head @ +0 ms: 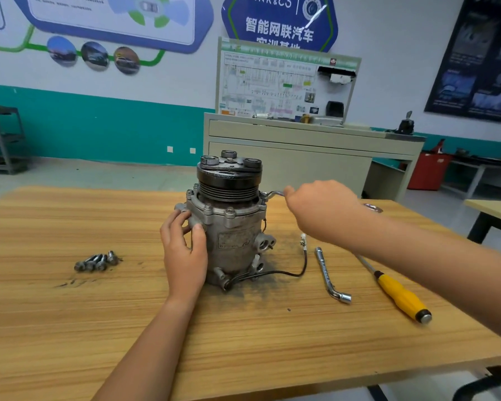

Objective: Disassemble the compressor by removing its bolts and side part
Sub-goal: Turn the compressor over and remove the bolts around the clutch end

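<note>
Grey cast-metal cylindrical compressor [232, 244], standing upright near the middle of a light wood-grain table [70, 314], its black grooved pulley [229, 180] uppermost. The far side of the housing is hidden, and the worn label [235, 241] on its front cannot be read. The left hand [184, 256] grips the left flank of the housing, thumb on the front and fingers curled round a mounting lug. The right hand [321, 209] is closed round a thin bent steel wrench [274, 194]. Most of its handle is covered by the fist, and its free end reaches the right rim of the flange, where the fastener it meets is too small to make out. Several hex-headed flange bolts [230, 211] sit in the flange below the pulley. Four loose grey bolts [97, 261] lie side by side on the table, well apart to the left. A black cable [289, 273] loops from the base to a small white connector [303, 241], crossing a patch of dark grime [281, 250] around the base. To the right lie an L-shaped chrome socket wrench [327, 273] and a yellow-handled screwdriver [402, 296], whose shaft passes under the right forearm, hiding the tip. Behind the table, a red bin [428, 169] stands on the floor, partly covered by a grey cabinet, and its contents cannot be seen.
</note>
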